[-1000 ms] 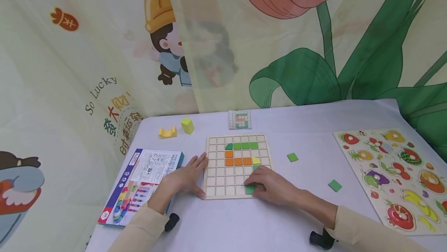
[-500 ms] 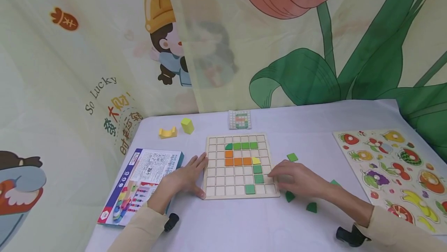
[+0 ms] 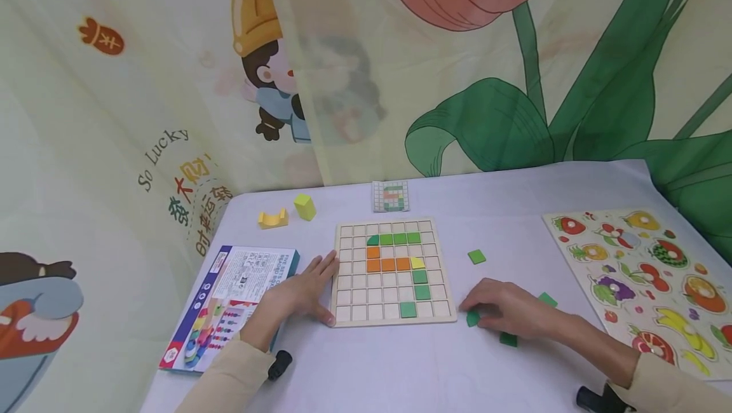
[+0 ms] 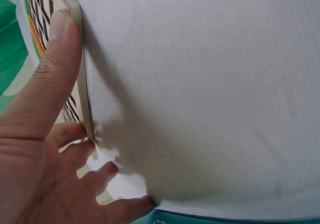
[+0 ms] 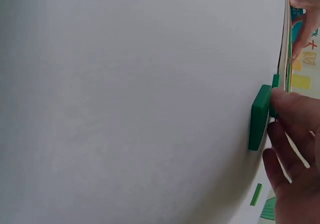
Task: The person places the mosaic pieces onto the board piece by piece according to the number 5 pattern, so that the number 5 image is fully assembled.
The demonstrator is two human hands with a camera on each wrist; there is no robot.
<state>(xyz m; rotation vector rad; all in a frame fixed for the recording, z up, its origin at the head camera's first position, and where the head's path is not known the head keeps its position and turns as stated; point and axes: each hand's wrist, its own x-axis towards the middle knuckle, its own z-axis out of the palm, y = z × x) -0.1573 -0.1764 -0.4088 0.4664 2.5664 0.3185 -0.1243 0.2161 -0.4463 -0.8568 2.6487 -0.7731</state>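
Observation:
A wooden grid board [image 3: 357, 295] lies mid-table in the head view, with green, orange and yellow tiles set in several of its squares. My left hand [image 3: 303, 289] rests at its left side, fingers spread and nearly straight; the left wrist view shows the thumb [image 4: 62, 49] along the board's edge. Just off the board's lower right corner, my right hand [image 3: 509, 308] pinches a small green tile with a curved side [image 3: 472, 318] between thumb and fingers, low at the cloth. Another green tile [image 3: 508, 340] lies beneath that hand, and looms closer in the right wrist view.
Two green square tiles, one nearer the board [image 3: 476, 257] and one behind my right wrist [image 3: 547, 299], lie to the right. A fruit picture board [image 3: 623, 260] is farther right. A pattern card [image 3: 391, 197], yellow blocks [image 3: 305, 207] and a box [image 3: 229, 286] also stand around.
My right hand has left the board's lower squares, moved right, and come down on the curved green tile beside the board. My left hand has stayed at the board's left edge.

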